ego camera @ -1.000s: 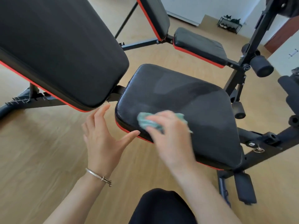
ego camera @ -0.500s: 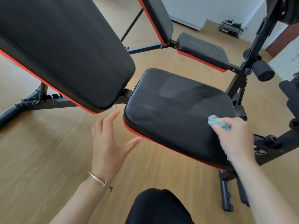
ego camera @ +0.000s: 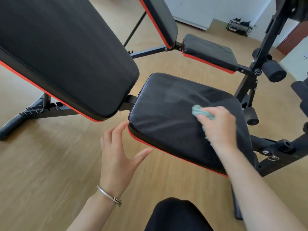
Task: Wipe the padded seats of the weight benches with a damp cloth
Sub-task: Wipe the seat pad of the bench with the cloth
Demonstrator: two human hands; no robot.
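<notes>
Head view: we are dragging the crumpled teal cloth point(ego camera: 200, 112) back leftward from the far edge of the black padded bench seat point(ego camera: 163, 117). Our right hand point(ego camera: 220, 127) fingers are bunching the cloth. Our left hand point(ego camera: 116, 157) is still hovering, spread wide and empty, just beside the seat corner. Another wiping pass is underway.

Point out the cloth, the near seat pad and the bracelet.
cloth point(ego camera: 200, 112), head view, bunched teal end.
near seat pad point(ego camera: 166, 117), head view, bare top surface.
bracelet point(ego camera: 106, 195), head view, silver band.
</notes>
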